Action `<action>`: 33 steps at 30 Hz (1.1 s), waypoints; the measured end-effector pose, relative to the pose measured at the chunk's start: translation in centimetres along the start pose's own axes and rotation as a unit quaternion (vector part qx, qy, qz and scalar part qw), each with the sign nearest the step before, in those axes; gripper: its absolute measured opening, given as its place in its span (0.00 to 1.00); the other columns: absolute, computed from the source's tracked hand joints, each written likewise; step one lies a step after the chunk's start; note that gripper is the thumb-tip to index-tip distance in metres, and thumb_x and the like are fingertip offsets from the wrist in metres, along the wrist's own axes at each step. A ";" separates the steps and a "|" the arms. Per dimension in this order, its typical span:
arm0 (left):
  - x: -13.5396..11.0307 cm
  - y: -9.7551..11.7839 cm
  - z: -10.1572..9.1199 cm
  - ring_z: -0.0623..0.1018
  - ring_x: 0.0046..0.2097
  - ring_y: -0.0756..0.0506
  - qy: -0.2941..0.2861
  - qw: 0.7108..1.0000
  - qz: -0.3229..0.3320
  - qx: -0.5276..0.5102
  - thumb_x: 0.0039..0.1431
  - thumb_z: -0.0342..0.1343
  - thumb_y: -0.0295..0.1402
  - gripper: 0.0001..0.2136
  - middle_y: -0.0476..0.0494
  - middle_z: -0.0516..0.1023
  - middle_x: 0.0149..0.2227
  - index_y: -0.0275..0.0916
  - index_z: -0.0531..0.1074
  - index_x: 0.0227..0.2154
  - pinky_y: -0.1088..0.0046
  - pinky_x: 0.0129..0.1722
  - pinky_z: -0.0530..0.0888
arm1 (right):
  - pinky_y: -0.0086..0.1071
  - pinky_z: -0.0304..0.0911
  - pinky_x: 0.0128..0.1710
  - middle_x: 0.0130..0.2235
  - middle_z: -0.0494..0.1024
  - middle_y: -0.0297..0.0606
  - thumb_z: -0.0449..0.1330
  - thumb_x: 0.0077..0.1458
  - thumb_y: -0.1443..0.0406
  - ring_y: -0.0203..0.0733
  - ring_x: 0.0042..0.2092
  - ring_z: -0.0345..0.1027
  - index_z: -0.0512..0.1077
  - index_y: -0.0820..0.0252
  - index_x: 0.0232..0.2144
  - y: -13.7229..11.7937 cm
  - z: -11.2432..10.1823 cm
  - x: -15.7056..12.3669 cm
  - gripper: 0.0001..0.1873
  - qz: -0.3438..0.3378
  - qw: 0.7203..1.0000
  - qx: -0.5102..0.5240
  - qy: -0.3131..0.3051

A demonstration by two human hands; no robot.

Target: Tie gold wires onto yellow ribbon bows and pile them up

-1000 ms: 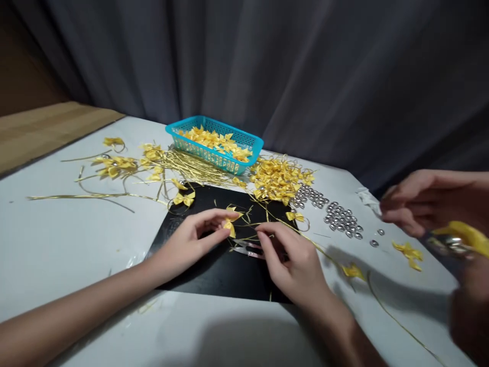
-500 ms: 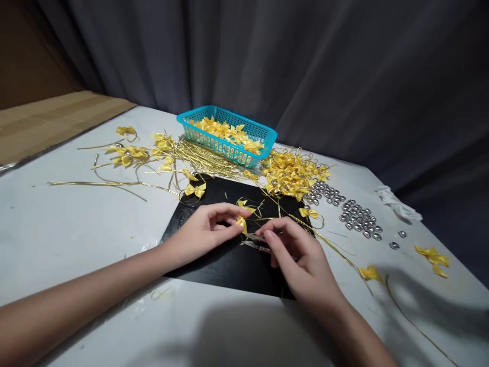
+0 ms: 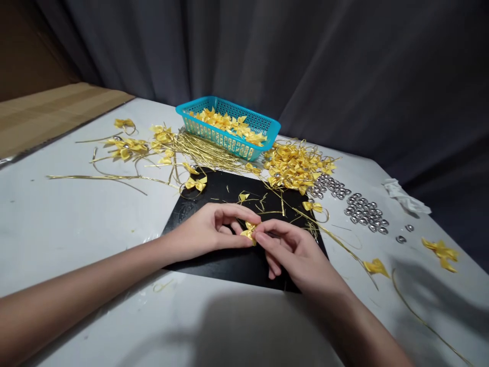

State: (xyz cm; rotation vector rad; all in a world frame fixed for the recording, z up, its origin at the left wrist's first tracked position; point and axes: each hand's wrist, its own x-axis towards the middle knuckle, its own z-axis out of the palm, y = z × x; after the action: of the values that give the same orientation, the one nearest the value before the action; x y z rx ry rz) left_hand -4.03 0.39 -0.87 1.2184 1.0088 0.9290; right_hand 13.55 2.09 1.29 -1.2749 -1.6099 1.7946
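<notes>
Over the black mat [image 3: 225, 267], my left hand [image 3: 214, 229] pinches a small yellow ribbon bow [image 3: 249, 233] between thumb and fingers. My right hand [image 3: 300, 250] meets it from the other side, thumb and forefinger closed on the bow's right edge. The fingertips hide part of the bow and whatever is behind it. Just beyond the hands, gold cord offcuts [image 3: 262, 201] and a scrap of yellow ribbon [image 3: 243, 197] lie on the mat. Another yellow bow [image 3: 196, 183] with a cord loop rests at its far left corner.
A blue basket [image 3: 275, 133] of yellow bows stands at the back, with gold cords [image 3: 206, 153] before it. Right of it are a pile of bows [image 3: 296, 163] and silver beads [image 3: 367, 213]. More bows [image 3: 128, 148] lie left; crumpled white tissue [image 3: 407, 196] lies far right.
My right fingers have moved left onto the bow, which has turned in my left hand. The cord stretched between my hands and the pale metal piece below them are no longer visible.
</notes>
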 end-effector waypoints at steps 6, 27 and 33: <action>0.0 0.2 -0.6 0.70 0.28 0.55 -0.036 0.998 -0.033 -0.033 0.47 0.62 0.25 0.14 0.48 0.77 0.32 0.36 0.76 0.40 0.82 0.28 0.67 | 0.20 0.53 0.15 0.21 0.63 0.28 0.61 0.46 0.52 0.24 0.18 0.52 0.68 0.62 0.28 -0.5 -0.7 -0.3 0.18 -0.020 0.999 -0.035 -0.012; -0.2 0.4 -0.6 0.68 0.26 0.51 -0.090 0.946 -0.012 -0.312 0.36 0.59 0.22 0.11 0.51 0.71 0.18 0.36 0.71 0.27 0.77 0.27 0.61 | 0.19 0.55 0.18 0.15 0.61 0.26 0.60 0.52 0.57 0.26 0.18 0.55 0.68 0.61 0.30 -0.1 -2.4 -0.4 0.12 -0.142 0.980 -0.027 0.138; -0.3 0.2 -0.8 0.66 0.27 0.51 -0.139 0.934 0.018 -0.328 0.38 0.60 0.26 0.12 0.47 0.66 0.24 0.35 0.61 0.12 0.77 0.26 0.62 | 0.20 0.56 0.18 0.16 0.60 0.27 0.60 0.51 0.57 0.27 0.18 0.55 0.69 0.59 0.30 -0.1 -2.5 -0.4 0.11 -0.144 0.976 -0.044 0.157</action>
State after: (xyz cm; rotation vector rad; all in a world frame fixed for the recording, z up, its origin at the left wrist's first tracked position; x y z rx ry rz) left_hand -4.92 0.32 -0.70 0.7670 0.3917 0.9805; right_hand 15.76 3.15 1.76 -1.2181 -1.6103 1.2903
